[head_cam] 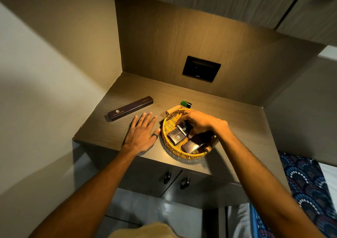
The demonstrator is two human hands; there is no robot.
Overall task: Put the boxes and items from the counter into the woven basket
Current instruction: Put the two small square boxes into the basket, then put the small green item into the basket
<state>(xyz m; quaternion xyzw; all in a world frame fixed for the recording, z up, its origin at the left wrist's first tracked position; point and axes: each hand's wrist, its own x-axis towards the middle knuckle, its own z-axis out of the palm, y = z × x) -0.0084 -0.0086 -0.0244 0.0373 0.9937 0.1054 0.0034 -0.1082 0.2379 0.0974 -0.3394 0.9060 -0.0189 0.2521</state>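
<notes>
A round woven basket (166, 128) sits near the front edge of the wooden counter (116, 128). Several small dark boxes (176, 137) with gold logos lie inside it. My right hand (199, 121) reaches into the basket, fingers closed on one small dark box (183, 129). My left hand (141, 131) lies flat on the counter just left of the basket, fingers spread, holding nothing. A long dark box (130, 108) lies on the counter at the far left. A small green item (186, 103) and a tan wooden handle piece (173, 109) lie just behind the basket.
A dark socket panel (201, 68) is set in the back wall of the wooden niche. Cabinet doors with two dark handles (176, 180) sit below the counter. A patterned blue fabric (306, 188) is at the lower right.
</notes>
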